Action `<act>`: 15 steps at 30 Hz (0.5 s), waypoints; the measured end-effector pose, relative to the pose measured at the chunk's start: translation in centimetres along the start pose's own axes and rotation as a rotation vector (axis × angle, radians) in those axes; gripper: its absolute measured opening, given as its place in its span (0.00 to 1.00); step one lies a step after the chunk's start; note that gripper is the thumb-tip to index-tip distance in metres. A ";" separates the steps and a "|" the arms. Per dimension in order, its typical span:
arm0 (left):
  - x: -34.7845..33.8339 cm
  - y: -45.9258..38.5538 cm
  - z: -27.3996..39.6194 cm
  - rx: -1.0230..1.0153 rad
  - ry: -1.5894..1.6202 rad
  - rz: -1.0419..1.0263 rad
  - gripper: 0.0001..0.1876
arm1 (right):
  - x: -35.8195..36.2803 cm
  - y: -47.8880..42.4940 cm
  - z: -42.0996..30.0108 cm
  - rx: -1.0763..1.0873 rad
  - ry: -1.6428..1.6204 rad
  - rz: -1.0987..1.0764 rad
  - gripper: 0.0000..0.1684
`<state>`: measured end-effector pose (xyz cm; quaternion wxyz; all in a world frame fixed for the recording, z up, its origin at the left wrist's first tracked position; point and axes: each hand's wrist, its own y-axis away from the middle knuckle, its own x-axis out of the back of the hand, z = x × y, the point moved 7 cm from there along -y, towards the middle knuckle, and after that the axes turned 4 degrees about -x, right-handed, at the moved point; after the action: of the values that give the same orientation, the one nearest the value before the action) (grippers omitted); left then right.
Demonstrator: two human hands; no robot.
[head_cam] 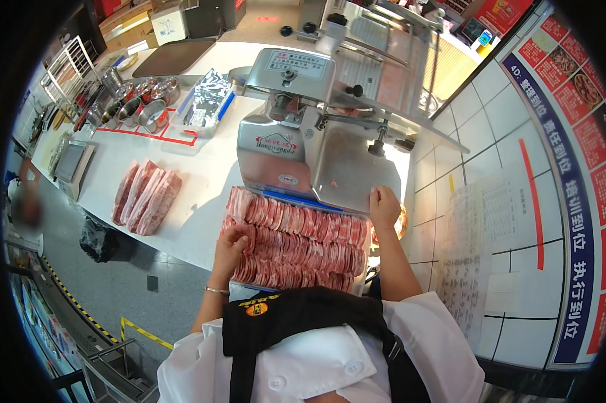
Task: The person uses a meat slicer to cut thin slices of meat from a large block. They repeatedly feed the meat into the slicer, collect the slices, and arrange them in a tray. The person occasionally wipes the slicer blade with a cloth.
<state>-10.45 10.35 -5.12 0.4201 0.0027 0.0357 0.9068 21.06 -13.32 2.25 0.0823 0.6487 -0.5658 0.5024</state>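
A meat slicer (282,121) of bright metal stands before me on a white worktop, its flat metal plate (355,171) at the right. Below it, thin slices of raw meat (308,252) lie in three packed rows in a tray with a blue edge. My left hand (234,245) rests at the left end of the rows with its fingers curled at the slices; whether it grips any cannot be told. At the near right corner of the metal plate is my right hand (383,204), fingers bent together; what is under them is hidden.
Several slabs of raw meat (146,198) lie left on the worktop. Behind them are a scale (73,163), metal pots (152,115), a plastic container (202,108) and a brown tray (174,57). A tiled wall (434,186) borders the right side.
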 end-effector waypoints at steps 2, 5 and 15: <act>0.8 -0.2 -0.2 -0.021 -0.021 0.068 0.11 | 0.0 -0.1 -0.2 -0.009 0.008 -0.010 0.10; 1.2 -0.4 0.4 0.081 0.023 0.111 0.10 | -0.6 -1.0 0.2 -0.061 -0.034 -0.042 0.09; 1.5 -0.8 0.9 0.099 0.079 0.100 0.08 | -5.8 -4.0 -4.3 -0.078 -0.297 -0.145 0.10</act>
<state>-10.79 12.08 -4.37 0.3718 -0.0107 0.0967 0.9232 22.78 -5.25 1.82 0.0591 0.7512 -0.5425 0.3715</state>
